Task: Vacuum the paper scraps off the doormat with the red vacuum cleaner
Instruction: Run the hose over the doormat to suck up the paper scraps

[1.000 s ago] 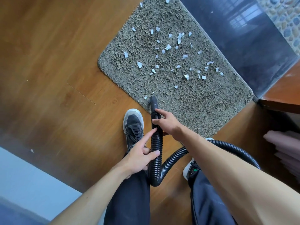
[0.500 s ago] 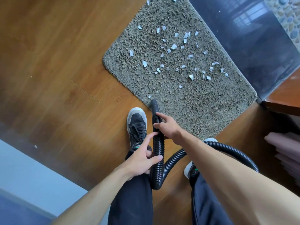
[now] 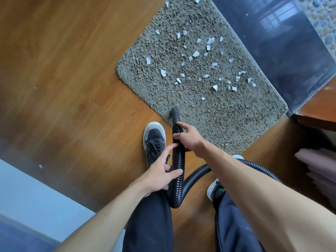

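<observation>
A grey shaggy doormat (image 3: 227, 115) lies on the wooden floor, with several white paper scraps (image 3: 196, 54) scattered over its far half. A black ribbed vacuum hose (image 3: 178, 160) runs up between my legs, and its nozzle tip (image 3: 175, 110) rests on the mat's near edge. My right hand (image 3: 189, 138) grips the hose just behind the nozzle. My left hand (image 3: 161, 174) holds the hose lower down, fingers loosely wrapped around it. The red vacuum body is out of view.
My left shoe (image 3: 154, 140) stands on the wood floor (image 3: 63, 79) beside the mat, my right shoe (image 3: 215, 190) by the hose loop. A dark glossy threshold (image 3: 272, 51) borders the mat's far side. Wooden furniture (image 3: 320, 110) stands at right.
The nozzle has slid slightly forward onto the mat's edge, and the scrap that lay just ahead of it is mostly gone. Both hands keep their grip on the hose.
</observation>
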Motion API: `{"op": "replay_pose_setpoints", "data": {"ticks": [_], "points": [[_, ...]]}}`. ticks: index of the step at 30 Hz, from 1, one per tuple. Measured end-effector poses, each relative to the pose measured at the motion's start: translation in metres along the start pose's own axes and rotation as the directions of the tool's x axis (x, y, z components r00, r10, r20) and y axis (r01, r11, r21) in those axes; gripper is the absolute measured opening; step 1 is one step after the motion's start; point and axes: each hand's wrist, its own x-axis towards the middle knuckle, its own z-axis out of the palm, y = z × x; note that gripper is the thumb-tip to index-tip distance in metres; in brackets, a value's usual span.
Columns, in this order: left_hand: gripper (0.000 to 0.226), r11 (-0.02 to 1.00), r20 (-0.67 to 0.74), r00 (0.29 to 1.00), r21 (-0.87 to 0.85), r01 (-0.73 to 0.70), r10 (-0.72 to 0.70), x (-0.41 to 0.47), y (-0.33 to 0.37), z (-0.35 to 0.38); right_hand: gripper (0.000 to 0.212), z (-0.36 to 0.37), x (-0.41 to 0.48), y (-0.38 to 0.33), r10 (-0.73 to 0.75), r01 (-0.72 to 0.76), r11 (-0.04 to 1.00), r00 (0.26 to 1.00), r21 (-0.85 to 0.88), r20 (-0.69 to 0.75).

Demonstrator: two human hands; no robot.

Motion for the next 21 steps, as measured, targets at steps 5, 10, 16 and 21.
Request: {"op": "replay_pose_setpoints", "data": {"ticks": [5,10,16,21], "points": [[0.072,0.999,0.053,0.999,0.048,0.007,-0.01,0.003,0.005,0.007,0.06,-0.012,-0.004,0.011,0.047,-0.045,0.997,0.998,0.063,-0.032],[0.071,0.999,0.041,0.999,0.037,0.011,-0.012,0.003,0.01,0.01,0.06,-0.014,-0.004,0.01,0.033,-0.03,0.996,0.999,0.086,-0.032],[0.07,1.0,0.012,1.0,0.012,0.003,-0.003,-0.005,0.004,0.0,0.06,-0.002,-0.002,0.0,0.037,-0.038,0.999,0.999,0.033,0.033],[0.07,0.999,-0.019,1.0,-0.04,0.006,-0.007,-0.009,-0.003,-0.001,0.061,0.008,0.0,-0.002,-0.018,0.019,0.999,0.999,-0.026,0.044]]}}
